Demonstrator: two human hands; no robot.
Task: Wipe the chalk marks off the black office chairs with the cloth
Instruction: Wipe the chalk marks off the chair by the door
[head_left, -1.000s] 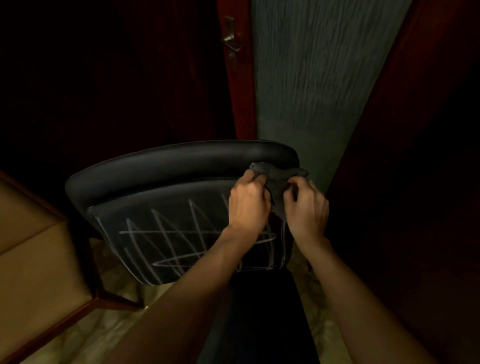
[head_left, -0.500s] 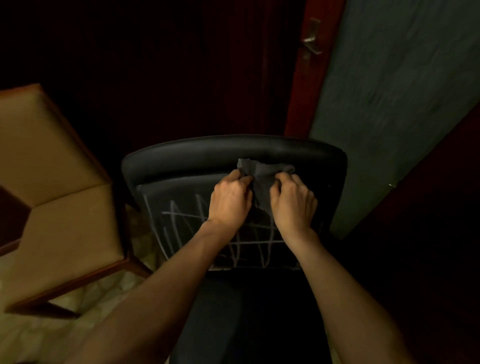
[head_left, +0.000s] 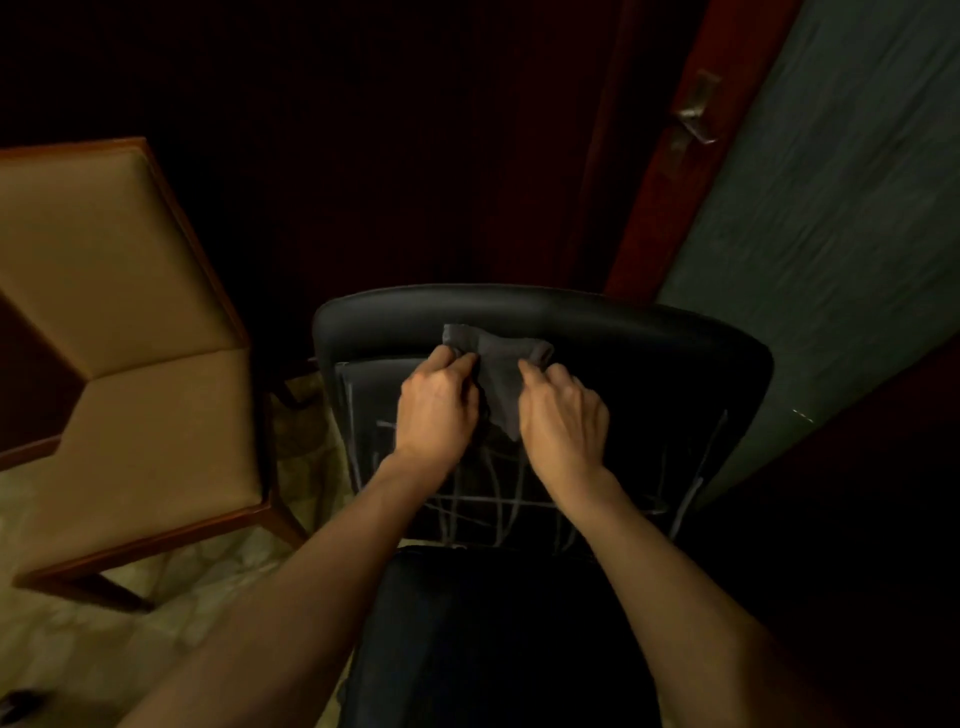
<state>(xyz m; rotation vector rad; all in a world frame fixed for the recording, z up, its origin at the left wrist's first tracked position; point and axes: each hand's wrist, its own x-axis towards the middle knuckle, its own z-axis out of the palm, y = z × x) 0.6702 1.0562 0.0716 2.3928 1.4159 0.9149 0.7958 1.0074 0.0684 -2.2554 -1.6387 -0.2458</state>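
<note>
A black office chair (head_left: 649, 332) stands in front of me, its backrest crossed by white chalk marks (head_left: 467, 501) on the lower part. A dark grey cloth (head_left: 501, 374) is stretched across the upper backrest. My left hand (head_left: 434, 410) pinches the cloth's left corner. My right hand (head_left: 563, 421) pinches its right corner. Both hands lie side by side over the backrest, covering part of the scribbles. The chair's seat (head_left: 493, 639) is dark below my forearms.
A tan upholstered chair (head_left: 119, 364) with a wooden frame stands close on the left. A red-brown door frame (head_left: 670, 171) with a metal latch (head_left: 696, 111) and a grey-green wall (head_left: 831, 234) lie behind on the right. Patterned floor (head_left: 78, 639) shows at lower left.
The view has swung so the chair sits further right and the tan chair looms larger. My hands have spread the cloth wider between them, near the middle of the backrest.
</note>
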